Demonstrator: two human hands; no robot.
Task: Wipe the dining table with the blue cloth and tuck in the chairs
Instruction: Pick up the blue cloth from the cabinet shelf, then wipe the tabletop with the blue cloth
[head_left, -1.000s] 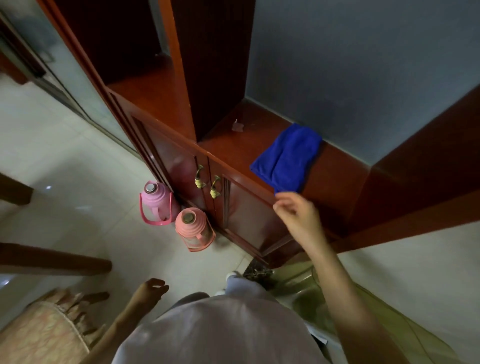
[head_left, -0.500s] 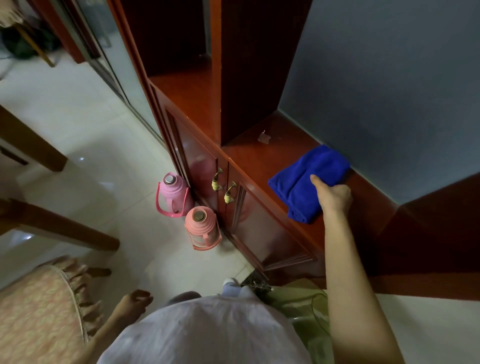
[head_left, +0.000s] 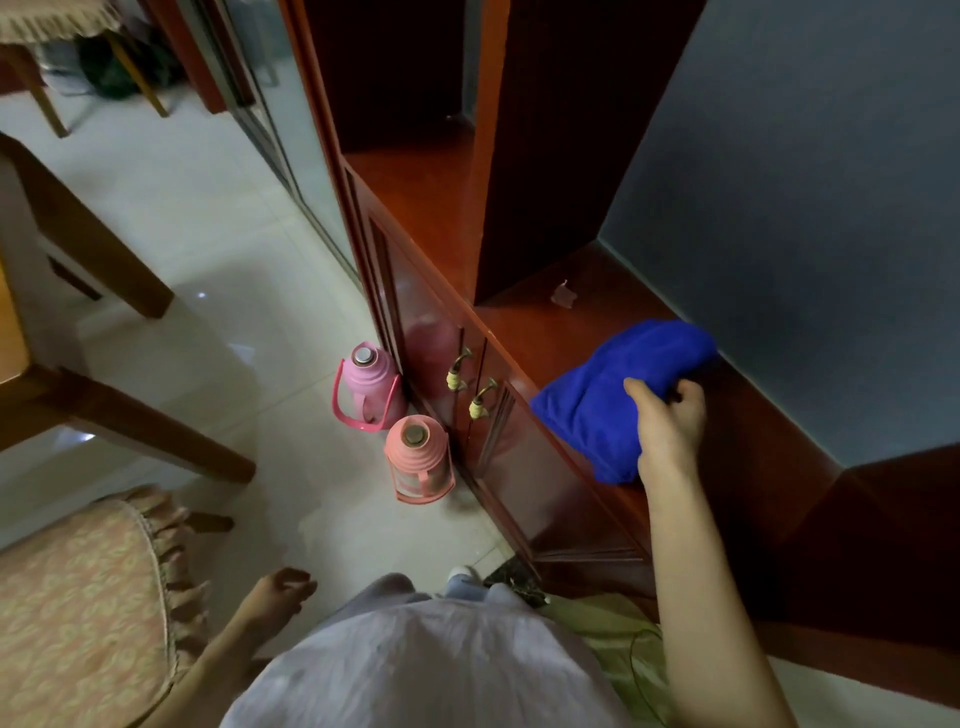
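The folded blue cloth (head_left: 608, 395) lies on the red-brown cabinet shelf (head_left: 545, 332) at the right, against the grey wall. My right hand (head_left: 667, 423) grips its right side, thumb on top and fingers curled under the far edge. My left hand (head_left: 278, 597) hangs low beside my body with loosely curled fingers, holding nothing. A chair (head_left: 78, 597) with a pink patterned, frilled seat cover stands at the lower left. The wooden dining table (head_left: 78, 244) shows at the left edge.
Two pink thermos flasks (head_left: 370, 387) (head_left: 418, 457) stand on the tiled floor against the cabinet doors. A scrap of paper (head_left: 563, 295) lies on the shelf behind the cloth. Another covered chair (head_left: 52, 26) is at the top left.
My right hand went from above the cabinet edge onto the cloth and closed round it. The view has shifted left, bringing the table and chair further into sight.
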